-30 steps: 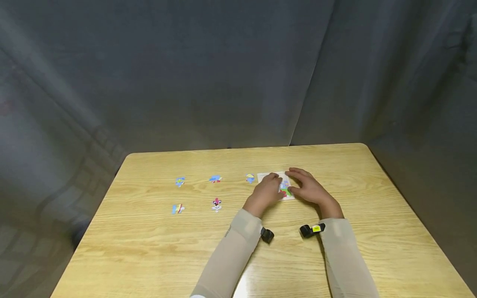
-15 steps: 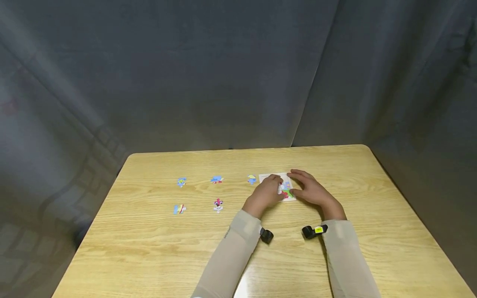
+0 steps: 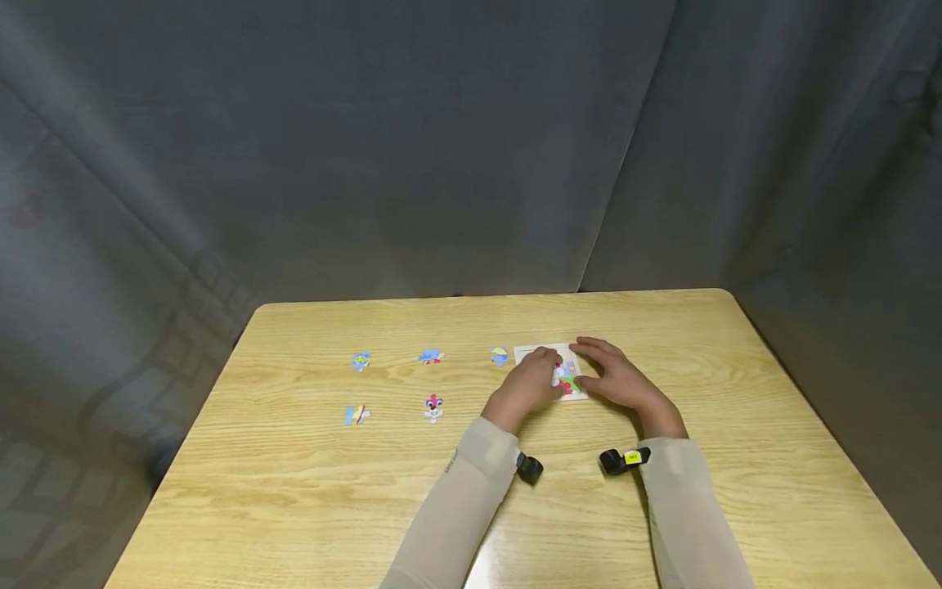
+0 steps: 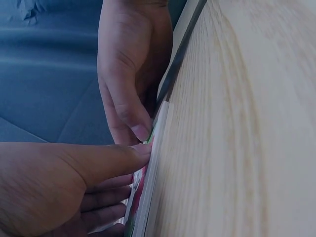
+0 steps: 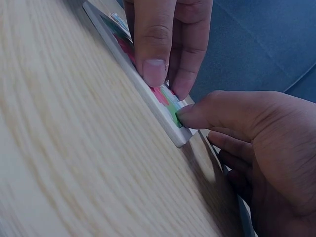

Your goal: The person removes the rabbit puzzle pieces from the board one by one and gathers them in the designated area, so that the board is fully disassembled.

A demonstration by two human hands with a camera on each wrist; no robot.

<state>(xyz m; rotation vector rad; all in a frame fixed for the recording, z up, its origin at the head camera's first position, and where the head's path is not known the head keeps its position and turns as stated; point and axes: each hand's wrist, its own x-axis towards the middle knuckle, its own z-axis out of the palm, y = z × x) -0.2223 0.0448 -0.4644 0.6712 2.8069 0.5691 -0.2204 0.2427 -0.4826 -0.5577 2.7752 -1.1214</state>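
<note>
A small white-framed puzzle board (image 3: 524, 351) lies flat toward the table's back right, with pink, green and blue pieces inside it. My left hand (image 3: 524, 384) bends over the board, thumb and fingertips down around a puzzle piece (image 3: 557, 375) mostly hidden under them. From the right wrist view, the left thumb (image 5: 154, 71) meets the pink area. My right hand (image 3: 621, 381) spans the board's right side with loose fingers. Its thumb (image 5: 192, 116) touches the green corner, and its fingers rest past the edge.
Left of the board, loose puzzle pieces lie apart in two rows: a blue-yellow one (image 3: 500, 356), a blue-red one (image 3: 431, 357), a blue-green one (image 3: 361, 361), a striped one (image 3: 357, 415) and a face piece (image 3: 433, 408). Dark curtains (image 3: 441, 147) hang behind the wooden table (image 3: 309, 491).
Both hands stay at the board with almost no movement. The whole head view has shifted slightly, so everything appears a little lower and further right.
</note>
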